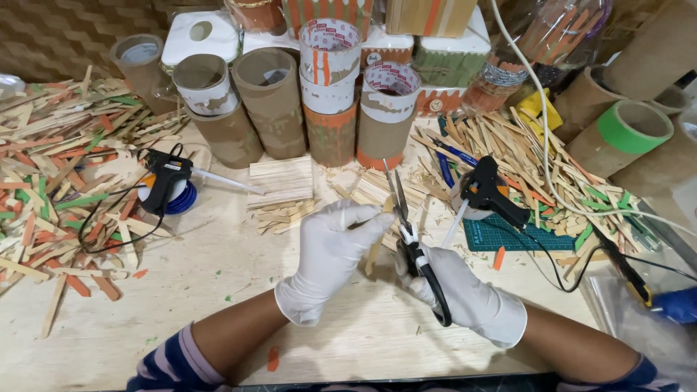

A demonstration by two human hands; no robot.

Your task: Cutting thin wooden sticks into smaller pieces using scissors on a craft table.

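Wooden stick (375, 250) between gloved grips

Both hands meet at mid-table: the left hand (330, 254) holds a stick (375, 250) beside the scissors (410, 243) in the right hand (461, 294). Tubes (290, 109) stand behind them. One glue gun (165, 178) lies left, another glue gun (490, 192) right, amid stick piles (51, 181).

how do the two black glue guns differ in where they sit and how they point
The left glue gun rests on a blue roll, nozzle pointing right. The right glue gun sits beside the green cutting mat, nozzle angled down-left toward the scissors. Both are black, corded and unheld.
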